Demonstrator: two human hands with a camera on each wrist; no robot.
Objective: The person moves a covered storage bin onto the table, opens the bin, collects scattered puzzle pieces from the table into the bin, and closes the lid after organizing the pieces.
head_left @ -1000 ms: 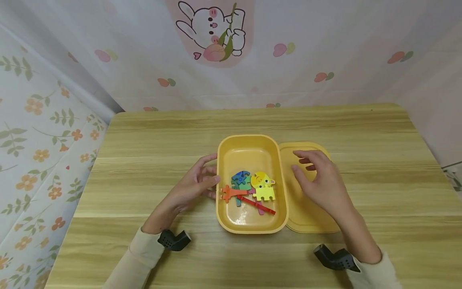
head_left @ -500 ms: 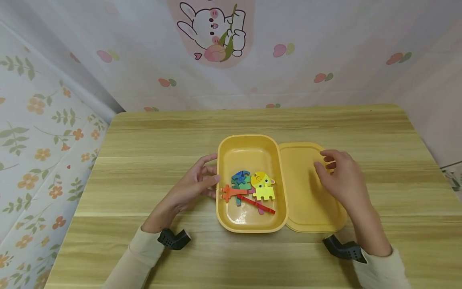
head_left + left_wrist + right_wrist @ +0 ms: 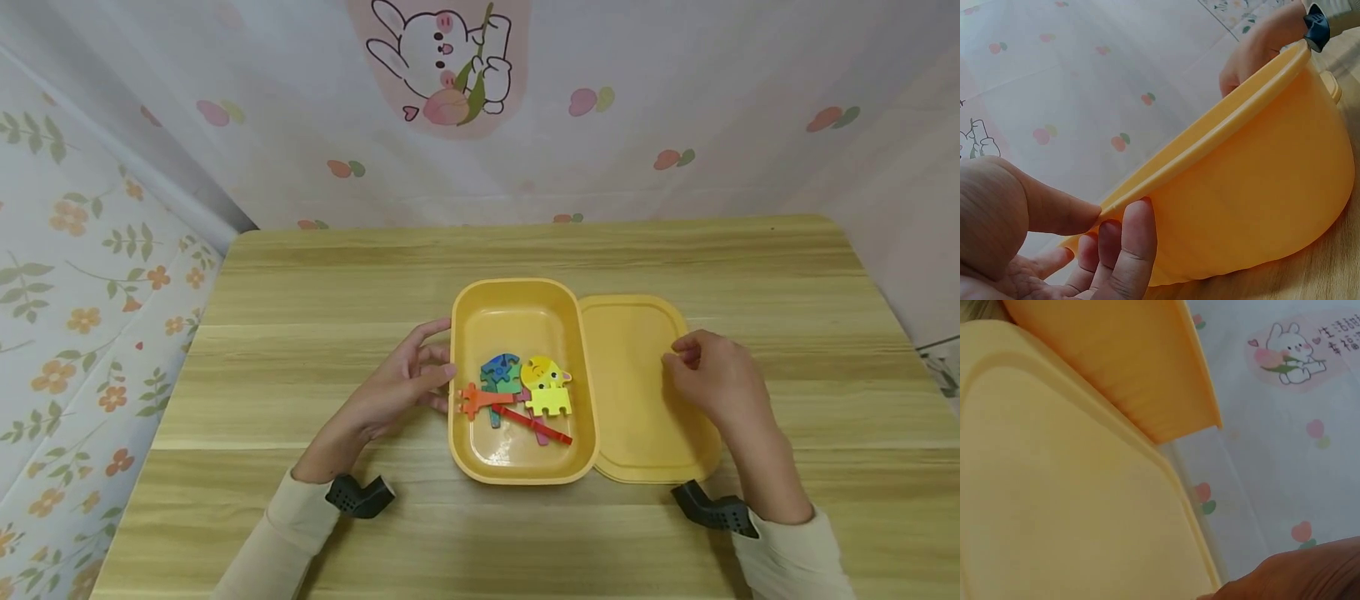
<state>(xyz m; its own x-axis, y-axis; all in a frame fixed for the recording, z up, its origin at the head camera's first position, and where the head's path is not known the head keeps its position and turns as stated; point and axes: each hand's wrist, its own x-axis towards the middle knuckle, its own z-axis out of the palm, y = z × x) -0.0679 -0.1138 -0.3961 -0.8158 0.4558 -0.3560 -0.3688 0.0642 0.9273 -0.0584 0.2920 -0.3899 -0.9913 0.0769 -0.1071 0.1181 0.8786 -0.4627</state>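
Note:
A deep yellow box [image 3: 525,477] stands uncovered on the table. Inside lie puzzle pieces [image 3: 550,402] in yellow, green, blue and orange, and a thin red stick [image 3: 532,425]. At the box's left wall, my left hand [image 3: 393,387] pinches the rim; the left wrist view shows the thumb above it and fingers underneath. A flat yellow lid [image 3: 630,392] lies against the box's right side. My right hand [image 3: 716,379] is at the lid's right edge, thumb and forefinger drawn together on it. Their tips are mostly hidden in the right wrist view, where the thumb meets the lid edge.
The wooden table [image 3: 337,275] extends around the box and lid. Behind it hangs a pale curtain [image 3: 637,108] with a rabbit print, and a floral cloth [image 3: 82,333] hangs on the left.
My right hand has moved right, from above the lid to its right edge, and its spread fingers have drawn together. My left hand and the box have stayed in place.

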